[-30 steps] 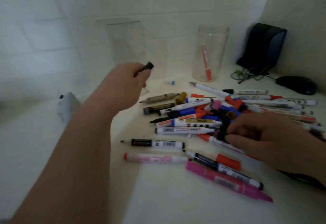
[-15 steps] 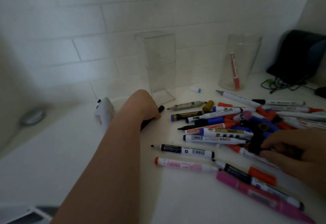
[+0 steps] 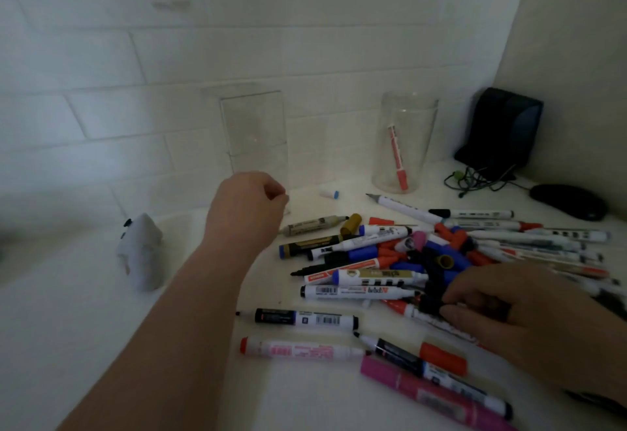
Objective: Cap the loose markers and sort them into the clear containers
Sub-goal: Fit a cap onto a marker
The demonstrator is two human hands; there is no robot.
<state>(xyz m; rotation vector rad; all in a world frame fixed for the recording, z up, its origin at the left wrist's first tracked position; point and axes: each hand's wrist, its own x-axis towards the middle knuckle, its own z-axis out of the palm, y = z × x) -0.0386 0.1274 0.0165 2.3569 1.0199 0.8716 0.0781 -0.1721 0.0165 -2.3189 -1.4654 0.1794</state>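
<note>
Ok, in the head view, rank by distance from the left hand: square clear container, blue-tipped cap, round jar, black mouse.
1. square clear container, just behind the left hand
2. blue-tipped cap, to its right
3. round jar, back right
4. black mouse, far right

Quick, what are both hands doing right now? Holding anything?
Left hand: fingers curled; cannot tell if anything is inside.
Right hand: pinching a black cap.
</note>
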